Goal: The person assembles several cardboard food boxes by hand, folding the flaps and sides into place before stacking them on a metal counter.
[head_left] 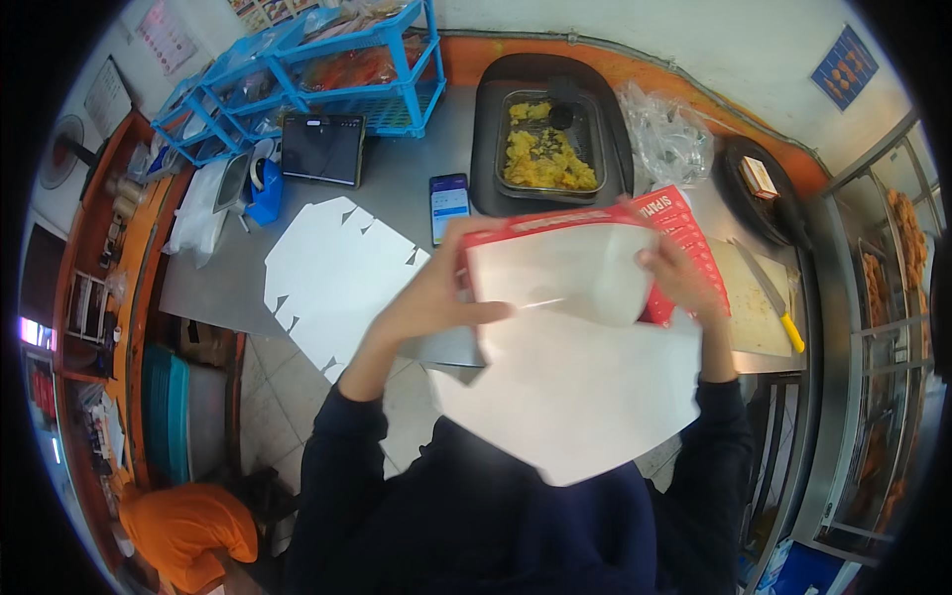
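Between my hands is a partly folded cardboard box [580, 392], white inside and red outside. Its back wall stands up while a broad white flap hangs over the table's front edge toward me. My left hand [431, 302] grips the left side, thumb on the white inner face and fingers behind the wall. At the right corner, my right hand [684, 283], smeared a little by motion, is closed on the box wall. Red printed cardboard [689, 238] shows behind and beside that hand. A flat white die-cut cardboard blank [342, 273] lies to the left, reaching past the table edge.
Behind the box, a glass dish of yellow food [550, 164] rests on a dark tray. A phone [449, 203], tablet [323, 149] and blue tape dispenser [265, 191] stand leftward. Rightward, a yellow-handled knife [773, 297] lies on a cutting board [744, 332]. A person in orange [188, 531] is lower left.
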{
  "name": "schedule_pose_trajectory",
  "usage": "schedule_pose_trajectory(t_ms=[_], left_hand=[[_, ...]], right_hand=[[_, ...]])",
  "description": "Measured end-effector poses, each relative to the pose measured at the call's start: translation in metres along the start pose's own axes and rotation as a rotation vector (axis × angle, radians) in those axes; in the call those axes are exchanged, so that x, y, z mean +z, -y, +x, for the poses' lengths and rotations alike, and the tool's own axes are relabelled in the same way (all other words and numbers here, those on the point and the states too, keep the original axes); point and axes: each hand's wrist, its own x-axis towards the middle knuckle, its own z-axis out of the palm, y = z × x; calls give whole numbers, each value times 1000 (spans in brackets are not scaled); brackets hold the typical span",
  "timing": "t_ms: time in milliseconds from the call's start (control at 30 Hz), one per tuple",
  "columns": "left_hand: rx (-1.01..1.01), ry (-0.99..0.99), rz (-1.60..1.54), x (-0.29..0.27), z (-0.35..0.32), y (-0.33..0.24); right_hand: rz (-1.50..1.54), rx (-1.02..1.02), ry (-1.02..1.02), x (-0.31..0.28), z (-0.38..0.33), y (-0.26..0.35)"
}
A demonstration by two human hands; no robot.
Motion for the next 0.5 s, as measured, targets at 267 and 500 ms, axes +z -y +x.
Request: schedule_pose_trajectory(t_ms=[267, 500], left_hand=[[758, 386, 172, 208, 66, -20], [551, 331, 700, 242, 95, 90]], right_hand=[[-550, 106, -543, -119, -155, -25], [-425, 480, -455, -91, -213, -94]])
